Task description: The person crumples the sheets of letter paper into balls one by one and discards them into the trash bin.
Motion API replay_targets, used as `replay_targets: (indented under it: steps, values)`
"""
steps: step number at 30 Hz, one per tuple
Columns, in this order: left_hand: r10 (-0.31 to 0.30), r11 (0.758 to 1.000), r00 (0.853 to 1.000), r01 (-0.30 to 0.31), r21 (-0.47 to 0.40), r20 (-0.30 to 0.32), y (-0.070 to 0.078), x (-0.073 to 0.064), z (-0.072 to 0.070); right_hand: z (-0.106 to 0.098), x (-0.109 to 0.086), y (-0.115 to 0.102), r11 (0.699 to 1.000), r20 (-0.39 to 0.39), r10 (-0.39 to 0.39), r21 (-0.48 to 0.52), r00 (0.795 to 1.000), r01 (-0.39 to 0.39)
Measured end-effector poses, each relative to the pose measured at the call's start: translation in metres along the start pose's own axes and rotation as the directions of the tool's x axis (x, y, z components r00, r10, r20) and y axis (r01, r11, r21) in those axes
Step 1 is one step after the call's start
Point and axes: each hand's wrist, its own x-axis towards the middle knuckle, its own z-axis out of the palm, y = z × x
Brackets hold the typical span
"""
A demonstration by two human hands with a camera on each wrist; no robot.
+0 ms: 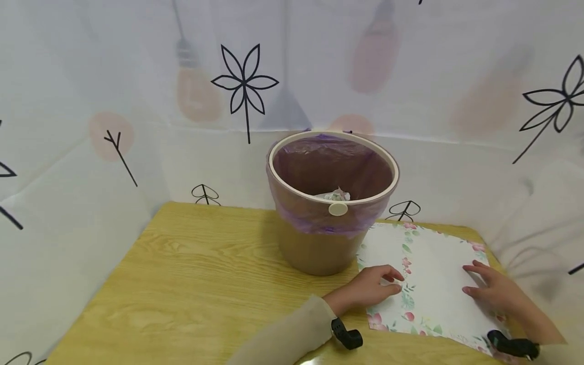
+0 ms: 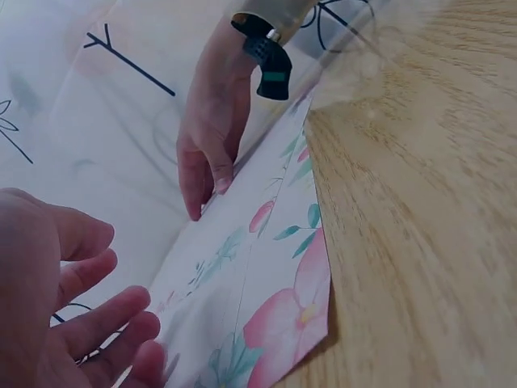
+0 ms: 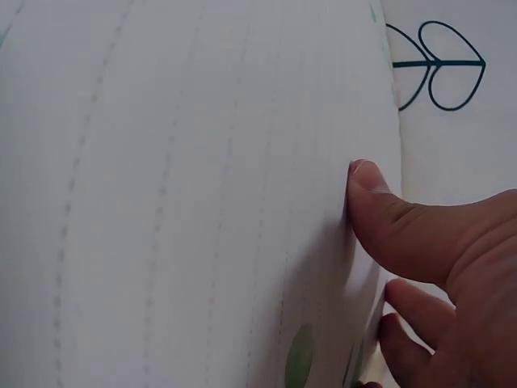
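A sheet of white paper (image 1: 440,274) with a pink-and-green floral border lies at the right of the table; faint dotted lines cross it in the right wrist view. Over its left part is my left hand (image 1: 371,288), fingers loosely bent, thumb apart, holding nothing. In the left wrist view this left hand (image 2: 69,303) appears raised off the sheet. My right hand (image 1: 495,291) is at the sheet's right side, thumb and fingers spread. Seen from the right wrist, the thumb of that hand (image 3: 452,259) touches the paper, and its other fingertips are near the edge, partly hidden.
A brown bin (image 1: 315,253) with a cream rim and a purple plastic liner stands at the back middle, beside the sheet. Crumpled white paper (image 1: 336,195) shows inside. Wood-grain table (image 1: 191,284) extends to the left. Patterned white cloth (image 1: 150,66) hangs behind and at both sides.
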Motion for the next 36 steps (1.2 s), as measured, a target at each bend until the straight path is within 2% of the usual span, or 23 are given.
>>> replay_targets:
  steps: [7, 13, 17, 23, 27, 31, 33, 36]
  values:
    - [-0.063, 0.997, 0.994, 0.067, 0.034, -0.093, 0.0, 0.006, 0.004, -0.001, 0.001, -0.005, 0.996, -0.024, -0.047, -0.073, 0.999, 0.045]
    - [-0.074, 0.996, 0.995, 0.077, 0.044, -0.063, 0.003, 0.009, 0.001, -0.003, 0.002, -0.013, 0.987, -0.049, -0.054, -0.151, 0.997, 0.046]
    - [-0.101, 0.994, 0.994, 0.102, 0.037, -0.035, 0.005, 0.01, -0.001, -0.001, 0.0, -0.021, 0.987, -0.053, -0.044, -0.159, 0.998, 0.035]
    - [-0.093, 0.995, 0.995, 0.094, 0.029, -0.047, -0.001, 0.015, -0.005, 0.002, -0.002, -0.029, 0.987, -0.064, -0.016, -0.163, 0.998, 0.005]
    - [-0.113, 0.991, 0.99, 0.106, -0.081, -0.083, -0.009, 0.019, -0.009, 0.006, 0.002, -0.03, 0.986, -0.075, -0.012, -0.165, 0.997, -0.001]
    - [-0.145, 0.97, 0.986, 0.125, -0.209, -0.084, -0.013, 0.022, -0.012, 0.008, 0.004, -0.028, 0.989, -0.022, 0.026, -0.146, 0.999, -0.029]
    - [-0.148, 0.966, 0.986, 0.128, -0.225, -0.073, -0.013, 0.022, -0.012, 0.009, 0.003, -0.026, 0.988, -0.007, 0.035, -0.148, 0.999, -0.035]
    - [-0.159, 0.965, 0.985, 0.142, -0.223, -0.062, -0.011, 0.021, -0.012, 0.01, 0.0, -0.026, 0.986, -0.024, 0.017, -0.166, 1.0, -0.021]
